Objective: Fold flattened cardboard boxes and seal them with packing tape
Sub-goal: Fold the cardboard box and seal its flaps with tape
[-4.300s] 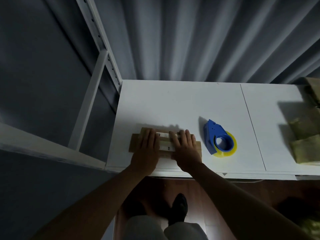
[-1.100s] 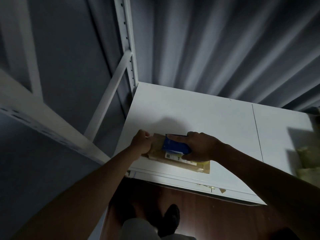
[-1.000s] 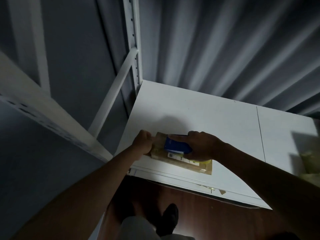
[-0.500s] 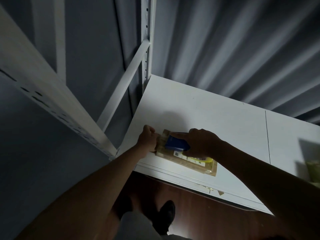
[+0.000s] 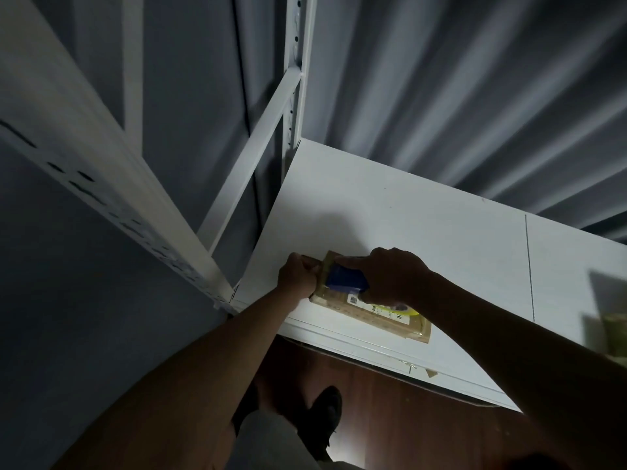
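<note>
Under both hands lies one flat brown cardboard box [image 5: 380, 313], long axis running left hand [image 5: 298, 278] to right; left hand grips its end, right hand [image 5: 390, 278] grips one blue tape dispenser [image 5: 346, 282]

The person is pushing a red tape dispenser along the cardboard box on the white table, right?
Not quite: the tape dispenser is blue, not red, as the head view shows. The rest holds: the right hand pushes it along the cardboard box on the white table, while the left hand grips the box's end.
</note>
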